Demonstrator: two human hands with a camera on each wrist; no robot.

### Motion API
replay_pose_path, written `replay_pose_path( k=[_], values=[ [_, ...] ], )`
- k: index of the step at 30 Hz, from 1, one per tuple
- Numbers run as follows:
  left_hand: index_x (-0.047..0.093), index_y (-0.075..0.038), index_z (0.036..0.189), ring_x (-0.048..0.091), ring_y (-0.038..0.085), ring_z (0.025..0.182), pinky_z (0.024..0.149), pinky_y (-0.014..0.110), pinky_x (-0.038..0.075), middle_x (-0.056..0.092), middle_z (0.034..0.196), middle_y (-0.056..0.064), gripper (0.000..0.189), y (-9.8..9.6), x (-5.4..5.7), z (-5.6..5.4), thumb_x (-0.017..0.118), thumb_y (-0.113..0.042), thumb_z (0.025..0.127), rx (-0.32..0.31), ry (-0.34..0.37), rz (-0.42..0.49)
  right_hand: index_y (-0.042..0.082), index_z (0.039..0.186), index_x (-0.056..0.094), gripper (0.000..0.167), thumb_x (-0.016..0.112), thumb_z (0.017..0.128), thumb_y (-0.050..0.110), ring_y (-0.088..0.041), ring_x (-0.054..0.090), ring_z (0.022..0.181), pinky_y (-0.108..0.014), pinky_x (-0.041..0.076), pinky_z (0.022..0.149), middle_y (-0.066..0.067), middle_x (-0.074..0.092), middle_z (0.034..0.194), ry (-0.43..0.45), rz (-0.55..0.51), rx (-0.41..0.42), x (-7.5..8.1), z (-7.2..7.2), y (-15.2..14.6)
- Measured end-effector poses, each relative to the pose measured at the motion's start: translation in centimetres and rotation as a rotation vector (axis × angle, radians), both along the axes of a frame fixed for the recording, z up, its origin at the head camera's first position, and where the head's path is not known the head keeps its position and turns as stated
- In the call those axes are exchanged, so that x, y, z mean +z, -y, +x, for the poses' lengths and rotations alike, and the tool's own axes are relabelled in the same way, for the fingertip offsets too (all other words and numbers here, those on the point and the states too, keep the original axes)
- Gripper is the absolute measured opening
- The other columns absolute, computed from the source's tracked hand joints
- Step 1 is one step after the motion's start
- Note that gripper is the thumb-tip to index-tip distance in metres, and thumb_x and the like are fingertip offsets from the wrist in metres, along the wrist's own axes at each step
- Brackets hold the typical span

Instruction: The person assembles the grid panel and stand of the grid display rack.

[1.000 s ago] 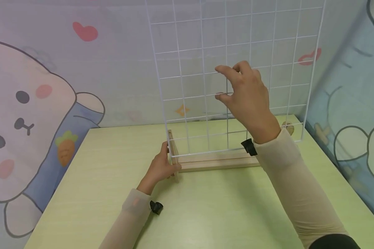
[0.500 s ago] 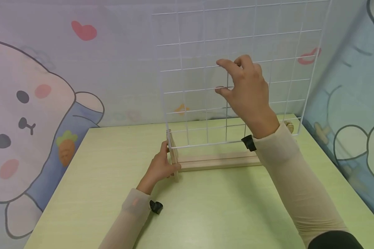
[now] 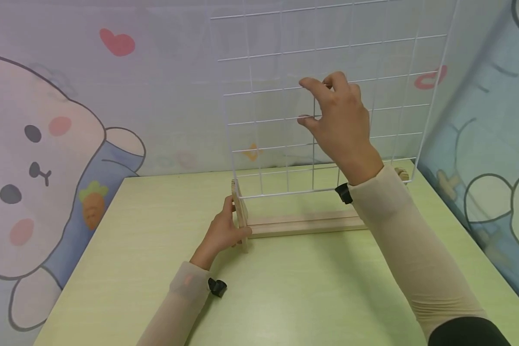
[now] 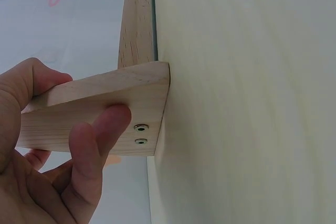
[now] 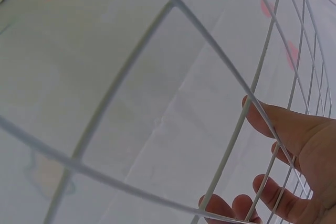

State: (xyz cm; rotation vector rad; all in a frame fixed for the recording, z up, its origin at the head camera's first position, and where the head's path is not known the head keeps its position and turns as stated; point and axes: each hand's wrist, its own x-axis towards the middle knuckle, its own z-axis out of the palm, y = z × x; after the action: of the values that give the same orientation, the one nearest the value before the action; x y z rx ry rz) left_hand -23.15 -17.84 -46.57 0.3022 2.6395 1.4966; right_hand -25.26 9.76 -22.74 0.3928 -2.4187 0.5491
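A white wire grid panel [image 3: 285, 193] stands raised over a wooden stand [image 3: 302, 227] in the head view. My right hand [image 3: 345, 127] holds the grid near its middle, thumb and fingers on the wires; the right wrist view shows the fingers [image 5: 226, 208] hooked at the crossing wires. With my left hand [image 3: 219, 235] I grip the stand's left end piece [image 3: 240, 209]. Up close in the left wrist view, this end piece [image 4: 142, 90] has two metal bolt heads [image 4: 141, 128], and my thumb and fingers lie on both its sides. My right sleeve covers much of the stand's right end.
The stand rests on a pale wood-grain table [image 3: 147, 216]. Right behind the table is a wall covering [image 3: 168, 96] with cartoon prints, and another printed covering [image 3: 493, 144] runs along the right side. The rounded top of the right end piece [image 3: 401, 174] shows beyond my right sleeve.
My right hand has lifted the grid, so its bottom wire has risen farther above the stand's bar. My left hand and the stand have stayed in place.
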Motion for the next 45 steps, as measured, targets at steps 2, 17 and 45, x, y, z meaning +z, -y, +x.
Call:
replay_pose_path(
  k=[2,17,45],
  values=[
    [0.023,-0.02,0.161,0.072,0.026,0.068,0.052,0.036,0.057,0.043,0.159,0.022,0.09,0.0,0.0,0.0,0.071,-0.012,0.085,-0.002,0.0,0.001,0.024,0.15,0.059,0.06,0.083,0.094,0.019,-0.04,0.052,0.106,-0.051,0.054,0.064,-0.015,0.054,0.13,-0.003,0.002,0.001,0.0,-0.1,0.1],
    [0.024,-0.02,0.161,0.072,0.026,0.07,0.052,0.037,0.057,0.044,0.159,0.02,0.089,0.1,-0.1,0.1,0.071,-0.011,0.086,0.015,0.011,-0.004,0.025,0.15,0.06,0.06,0.083,0.094,0.018,-0.041,0.051,0.112,-0.052,0.056,0.068,-0.014,0.053,0.13,-0.013,-0.012,-0.012,0.2,-0.9,0.5],
    [0.025,-0.018,0.16,0.072,0.028,0.071,0.052,0.037,0.058,0.045,0.158,0.024,0.089,0.2,0.2,0.3,0.071,-0.011,0.084,0.008,-0.017,-0.016,0.025,0.149,0.059,0.059,0.083,0.095,0.025,-0.041,0.05,0.114,-0.053,0.057,0.069,-0.014,0.051,0.13,-0.027,-0.025,-0.018,0.4,-1.7,1.2]
  ],
)
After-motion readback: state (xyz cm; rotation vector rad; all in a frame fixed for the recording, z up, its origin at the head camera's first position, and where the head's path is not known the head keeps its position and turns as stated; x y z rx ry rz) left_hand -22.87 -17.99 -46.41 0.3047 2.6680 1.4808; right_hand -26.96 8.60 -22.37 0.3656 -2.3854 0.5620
